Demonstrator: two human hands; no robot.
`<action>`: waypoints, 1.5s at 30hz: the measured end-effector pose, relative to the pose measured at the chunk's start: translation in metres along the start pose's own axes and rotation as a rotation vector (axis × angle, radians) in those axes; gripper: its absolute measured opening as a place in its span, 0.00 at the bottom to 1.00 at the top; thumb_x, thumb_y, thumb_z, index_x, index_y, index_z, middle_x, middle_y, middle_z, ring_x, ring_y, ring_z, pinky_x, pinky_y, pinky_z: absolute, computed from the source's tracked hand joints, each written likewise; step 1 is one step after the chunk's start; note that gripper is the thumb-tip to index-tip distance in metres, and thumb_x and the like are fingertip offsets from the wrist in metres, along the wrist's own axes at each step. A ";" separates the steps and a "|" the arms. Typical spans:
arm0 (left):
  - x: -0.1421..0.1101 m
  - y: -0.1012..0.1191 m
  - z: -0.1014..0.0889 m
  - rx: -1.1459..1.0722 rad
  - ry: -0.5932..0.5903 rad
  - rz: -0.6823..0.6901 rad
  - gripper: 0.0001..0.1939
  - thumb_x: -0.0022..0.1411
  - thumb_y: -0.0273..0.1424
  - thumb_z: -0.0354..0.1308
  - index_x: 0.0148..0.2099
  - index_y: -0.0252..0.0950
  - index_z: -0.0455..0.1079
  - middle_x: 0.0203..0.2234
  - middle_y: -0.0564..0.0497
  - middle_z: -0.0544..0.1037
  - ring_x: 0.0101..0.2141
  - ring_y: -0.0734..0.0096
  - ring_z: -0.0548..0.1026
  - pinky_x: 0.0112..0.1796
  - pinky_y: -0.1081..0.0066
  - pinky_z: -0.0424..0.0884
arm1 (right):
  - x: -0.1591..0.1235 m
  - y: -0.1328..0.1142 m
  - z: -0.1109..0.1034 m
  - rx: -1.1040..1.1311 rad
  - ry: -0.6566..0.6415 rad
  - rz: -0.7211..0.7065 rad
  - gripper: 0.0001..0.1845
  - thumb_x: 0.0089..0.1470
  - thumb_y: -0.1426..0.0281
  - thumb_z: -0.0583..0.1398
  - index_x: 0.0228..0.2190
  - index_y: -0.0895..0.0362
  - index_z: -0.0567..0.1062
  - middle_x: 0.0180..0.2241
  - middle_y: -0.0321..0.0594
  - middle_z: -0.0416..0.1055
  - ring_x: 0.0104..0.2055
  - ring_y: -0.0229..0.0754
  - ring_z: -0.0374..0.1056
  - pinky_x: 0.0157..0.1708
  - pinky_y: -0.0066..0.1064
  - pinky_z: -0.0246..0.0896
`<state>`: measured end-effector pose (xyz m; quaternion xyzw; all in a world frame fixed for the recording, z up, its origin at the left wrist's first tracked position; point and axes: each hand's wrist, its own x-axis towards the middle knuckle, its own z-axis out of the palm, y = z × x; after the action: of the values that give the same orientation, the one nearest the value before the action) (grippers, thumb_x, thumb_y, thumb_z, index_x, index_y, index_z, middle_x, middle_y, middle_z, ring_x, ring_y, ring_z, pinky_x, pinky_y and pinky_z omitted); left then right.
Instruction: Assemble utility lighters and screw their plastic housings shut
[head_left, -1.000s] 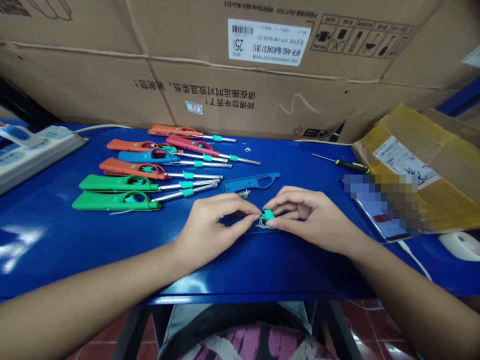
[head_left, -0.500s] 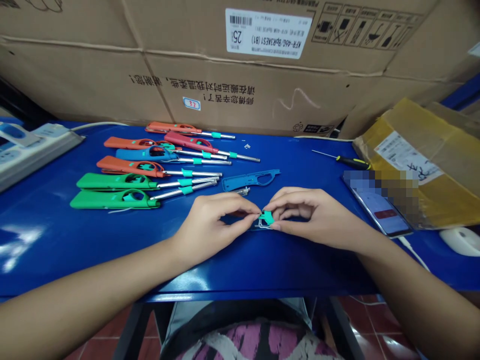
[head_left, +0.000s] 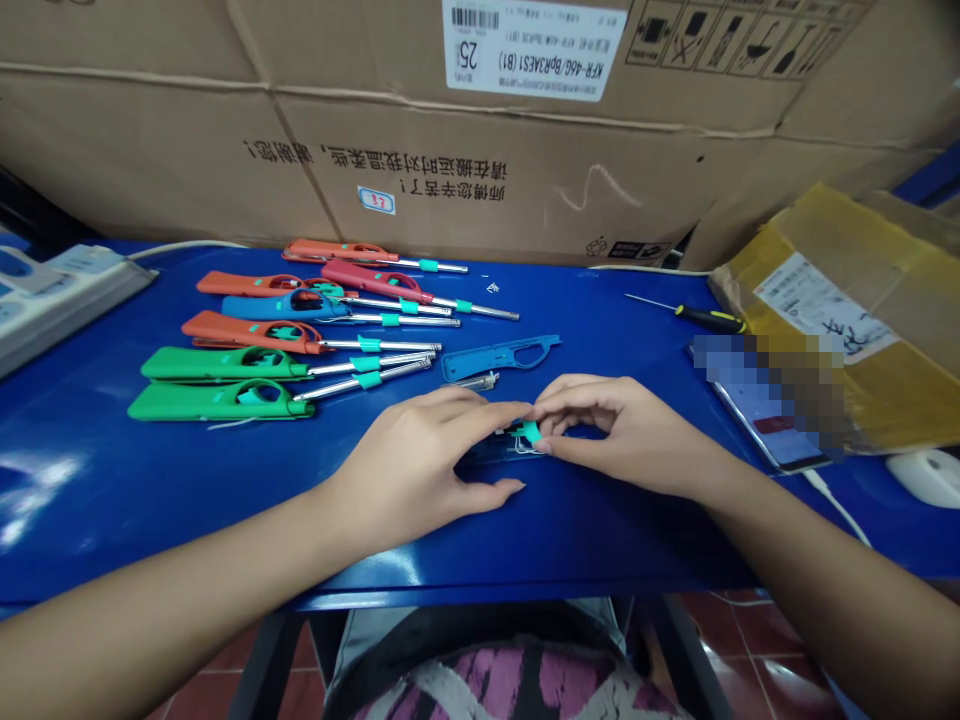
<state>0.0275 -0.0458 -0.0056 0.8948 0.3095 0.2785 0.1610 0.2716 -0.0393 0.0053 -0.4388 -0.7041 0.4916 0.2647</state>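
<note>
My right hand (head_left: pixel 634 435) pinches a small green trigger piece (head_left: pixel 532 432) of a lighter between thumb and fingers; white wires hang beside it. Under both hands lies a blue lighter casing half (head_left: pixel 491 452), mostly covered. Over its left part is my left hand (head_left: pixel 420 455), thumb spread away from the stretched index finger, whose tip comes close to the right fingertips. I cannot make out anything in the left hand. Just beyond them rest another blue casing half (head_left: pixel 499 360), with its loop to the right, and the end of a metal tube (head_left: pixel 480 382).
Several long-necked lighters (head_left: pixel 225 400) lie in a group at the left. Tiny screws (head_left: pixel 493 288) sit at the back. To the right are a screwdriver (head_left: pixel 709 318), a phone (head_left: pixel 780 440), a yellow-taped parcel (head_left: pixel 832 300) and a mouse (head_left: pixel 926 478). A power strip (head_left: pixel 75 305) stands far left.
My left thumb and index finger have parted from their pinch at the green trigger, and the left hand now spreads over the casing. My right hand keeps its pinch almost in place.
</note>
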 end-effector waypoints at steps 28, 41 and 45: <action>-0.006 -0.001 0.002 0.153 -0.091 0.020 0.20 0.68 0.27 0.59 0.61 0.38 0.69 0.43 0.48 0.83 0.39 0.64 0.83 0.40 0.67 0.79 | 0.001 -0.002 -0.011 -0.286 0.010 0.001 0.09 0.60 0.63 0.62 0.37 0.52 0.82 0.37 0.39 0.75 0.36 0.40 0.68 0.37 0.35 0.64; -0.006 0.000 0.003 0.112 -0.072 0.005 0.18 0.69 0.28 0.59 0.59 0.37 0.70 0.44 0.47 0.83 0.40 0.63 0.83 0.40 0.67 0.81 | -0.001 0.001 -0.009 -0.303 -0.084 0.029 0.08 0.59 0.66 0.63 0.33 0.52 0.84 0.34 0.38 0.76 0.35 0.40 0.72 0.37 0.35 0.64; -0.007 -0.001 0.003 0.105 -0.072 0.013 0.17 0.69 0.28 0.59 0.59 0.37 0.70 0.43 0.47 0.83 0.39 0.63 0.83 0.39 0.66 0.80 | -0.001 0.002 -0.007 -0.315 -0.069 0.011 0.07 0.58 0.67 0.64 0.32 0.52 0.84 0.34 0.38 0.76 0.35 0.40 0.72 0.37 0.35 0.65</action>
<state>0.0249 -0.0500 -0.0113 0.9134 0.3120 0.2306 0.1230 0.2788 -0.0369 0.0065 -0.4617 -0.7787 0.3911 0.1656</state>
